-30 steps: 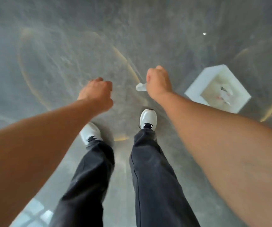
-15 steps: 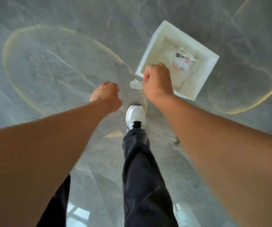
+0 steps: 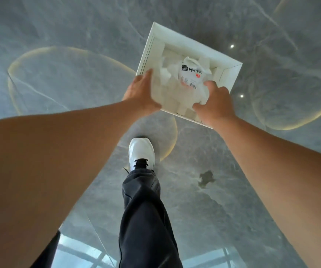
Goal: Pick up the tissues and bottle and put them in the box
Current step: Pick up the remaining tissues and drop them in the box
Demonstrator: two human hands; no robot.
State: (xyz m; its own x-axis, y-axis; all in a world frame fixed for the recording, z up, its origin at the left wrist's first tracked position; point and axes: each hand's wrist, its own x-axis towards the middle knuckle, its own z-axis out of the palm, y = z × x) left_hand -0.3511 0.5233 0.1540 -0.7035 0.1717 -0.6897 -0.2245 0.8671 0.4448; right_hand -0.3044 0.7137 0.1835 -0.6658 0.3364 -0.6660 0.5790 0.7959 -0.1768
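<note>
An open white box (image 3: 192, 42) stands on the grey floor. Inside it lie a crushed clear bottle (image 3: 190, 74) with a white label and several white tissues (image 3: 172, 93). My left hand (image 3: 142, 93) hovers over the box's near left corner, blurred, fingers stretched apart and nothing visible in it. Over the near right edge, my right hand (image 3: 215, 103) is curled around a crumpled white tissue (image 3: 203, 94) just inside the box.
The floor is glossy grey marble with curved yellowish reflections. My dark trouser leg and white shoe (image 3: 141, 151) stand just short of the box. A small dark mark (image 3: 206, 178) lies on the floor to the right of the shoe.
I have stepped up to the box, which now lies right under my hands. Both hands moved forward over it. My left hand went from a fist to spread fingers.
</note>
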